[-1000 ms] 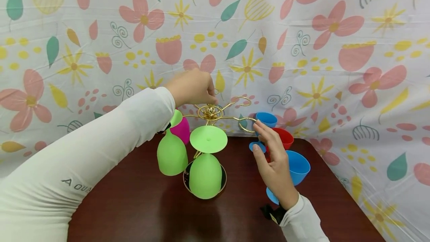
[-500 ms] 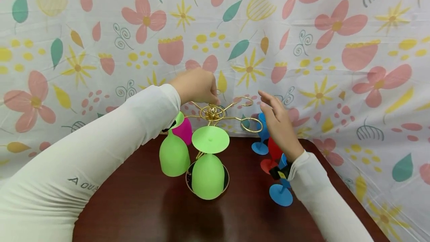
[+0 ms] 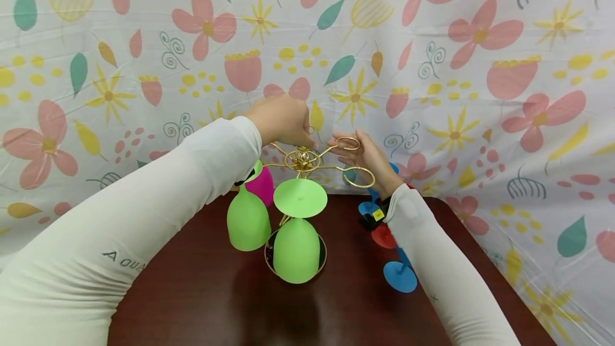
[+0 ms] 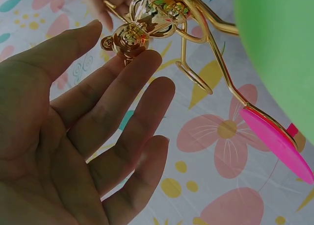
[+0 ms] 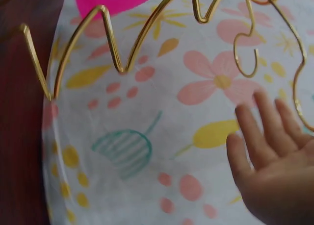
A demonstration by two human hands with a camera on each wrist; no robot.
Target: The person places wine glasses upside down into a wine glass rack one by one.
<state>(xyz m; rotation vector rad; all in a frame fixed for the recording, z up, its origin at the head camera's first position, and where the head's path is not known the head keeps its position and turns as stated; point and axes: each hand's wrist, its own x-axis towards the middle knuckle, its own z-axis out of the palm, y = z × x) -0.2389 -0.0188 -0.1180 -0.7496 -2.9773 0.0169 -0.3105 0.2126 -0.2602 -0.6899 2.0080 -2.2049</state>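
Note:
A gold goblet rack (image 3: 302, 159) with looping arms stands mid-table. Two green goblets (image 3: 296, 250) and a magenta goblet (image 3: 261, 186) hang upside down from it. My left hand (image 3: 283, 122) is over the rack's top; in the left wrist view its relaxed fingers lie around the gold finial (image 4: 130, 38), fingertips right at it and the thumb tip just apart. My right hand (image 3: 365, 156) reaches behind two bare hooks (image 3: 360, 177) on the rack's right side. In the right wrist view its fingers are spread beside the gold hooks, holding nothing.
Blue goblets (image 3: 400, 276) and a red goblet (image 3: 384, 235) stand on the dark table (image 3: 192, 292) at right, partly hidden by my right sleeve. The rack's round base (image 3: 323, 258) shows behind the front green goblet. A floral curtain (image 3: 144, 41) hangs behind.
My right hand has moved from in front of the blue and red goblets up and left to the rack's right hooks. My left hand stays at the rack's top; the hanging goblets keep their places.

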